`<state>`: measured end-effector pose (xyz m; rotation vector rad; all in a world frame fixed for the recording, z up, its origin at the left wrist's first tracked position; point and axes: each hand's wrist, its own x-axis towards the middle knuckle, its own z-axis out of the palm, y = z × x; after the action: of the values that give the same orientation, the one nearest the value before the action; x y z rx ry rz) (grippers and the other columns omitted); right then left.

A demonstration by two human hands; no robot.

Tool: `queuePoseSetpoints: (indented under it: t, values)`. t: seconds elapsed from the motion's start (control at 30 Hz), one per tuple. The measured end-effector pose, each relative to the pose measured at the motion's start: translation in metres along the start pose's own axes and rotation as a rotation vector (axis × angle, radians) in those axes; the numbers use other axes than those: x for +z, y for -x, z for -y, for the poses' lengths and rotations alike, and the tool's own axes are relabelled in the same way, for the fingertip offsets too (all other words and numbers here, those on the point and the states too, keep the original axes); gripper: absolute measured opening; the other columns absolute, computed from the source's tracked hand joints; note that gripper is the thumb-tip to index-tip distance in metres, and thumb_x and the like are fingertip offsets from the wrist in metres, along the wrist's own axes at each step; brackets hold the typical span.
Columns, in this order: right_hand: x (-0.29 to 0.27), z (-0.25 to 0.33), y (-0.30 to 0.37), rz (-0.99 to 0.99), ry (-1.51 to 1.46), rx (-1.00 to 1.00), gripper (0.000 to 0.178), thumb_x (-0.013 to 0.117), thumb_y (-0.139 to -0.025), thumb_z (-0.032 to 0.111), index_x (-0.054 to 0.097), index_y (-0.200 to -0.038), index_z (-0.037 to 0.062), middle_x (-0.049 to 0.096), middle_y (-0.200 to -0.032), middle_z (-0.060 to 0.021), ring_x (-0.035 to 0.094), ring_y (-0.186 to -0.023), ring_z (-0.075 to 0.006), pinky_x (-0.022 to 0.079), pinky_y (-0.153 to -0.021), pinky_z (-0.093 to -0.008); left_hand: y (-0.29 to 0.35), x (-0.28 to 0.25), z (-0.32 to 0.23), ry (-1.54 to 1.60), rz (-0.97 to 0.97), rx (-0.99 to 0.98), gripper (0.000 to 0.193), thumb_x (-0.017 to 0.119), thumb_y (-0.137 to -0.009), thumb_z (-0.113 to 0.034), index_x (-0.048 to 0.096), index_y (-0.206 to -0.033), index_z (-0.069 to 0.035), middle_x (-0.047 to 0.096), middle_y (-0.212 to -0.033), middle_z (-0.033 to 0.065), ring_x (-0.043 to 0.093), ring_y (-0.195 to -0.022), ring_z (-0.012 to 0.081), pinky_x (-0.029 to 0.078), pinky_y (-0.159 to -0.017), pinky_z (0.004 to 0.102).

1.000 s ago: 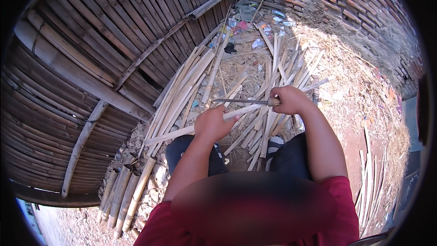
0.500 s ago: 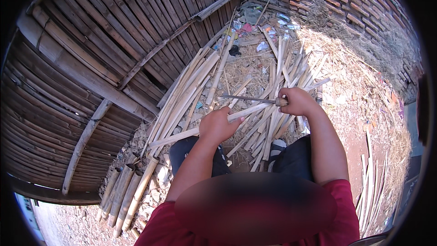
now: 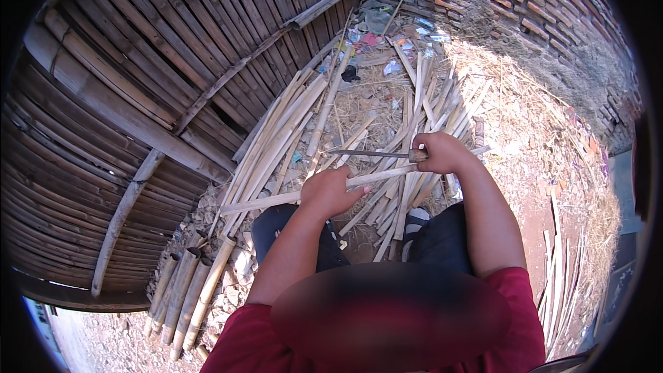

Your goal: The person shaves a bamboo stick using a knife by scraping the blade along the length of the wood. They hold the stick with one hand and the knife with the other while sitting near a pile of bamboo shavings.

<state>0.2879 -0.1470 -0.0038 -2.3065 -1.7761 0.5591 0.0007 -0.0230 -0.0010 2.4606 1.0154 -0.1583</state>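
Observation:
My left hand [image 3: 327, 192] is closed around a long pale bamboo strip [image 3: 384, 175], which lies slantwise over my knees, its right end farther away. In my right hand [image 3: 444, 155] is a knife [image 3: 373, 153], gripped by its short wooden handle. Its narrow dark blade points left, just beyond the strip and nearly level. The strip's right part passes beneath my right hand; whether they touch I cannot tell. Below both hands lies a loose heap of split bamboo strips [image 3: 392, 208] on the ground between my feet.
A bamboo slat wall [image 3: 228, 41] rises on the left, with more long strips [image 3: 286, 121] beside it. Cut bamboo tubes [image 3: 181, 297] lie at the lower left. A brick wall [image 3: 532, 10] stands behind scattered litter [image 3: 373, 38]. Thin strips [image 3: 556, 283] lie at the right.
The bamboo strip has turned a little, its right end coming nearer and sitting more level. Knife and right hand have shifted slightly left in the view. Both hands keep their grip.

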Motion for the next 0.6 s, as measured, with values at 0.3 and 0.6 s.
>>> queuePoseSetpoints:
  t: [0.3,0.6]
  values:
    - [0.0037,0.0064,-0.0041,0.058,0.013,0.001,0.054,0.088,-0.074,0.034,0.070,-0.119,0.0093,0.075,-0.104,-0.0180,0.072,-0.104,-0.0386,0.056,-0.090,-0.0477,0.0015,0.0030,-0.0005,-0.028,0.014,0.053,0.066,0.073,-0.087,-0.064,0.072,-0.123,-0.009,0.077,-0.107,0.0196,0.073,-0.106,0.0398,0.056,-0.093,0.0506]
    - [0.0055,0.0092,-0.0057,0.082,0.024,-0.002,0.054,0.089,-0.073,0.033,0.071,-0.119,0.0102,0.076,-0.106,-0.0172,0.071,-0.105,-0.0384,0.056,-0.091,-0.0475,0.0022,0.0029,0.0019,0.027,-0.001,0.049,0.065,0.075,-0.086,-0.063,0.072,-0.122,-0.009,0.077,-0.108,0.0175,0.072,-0.106,0.0403,0.056,-0.092,0.0501]
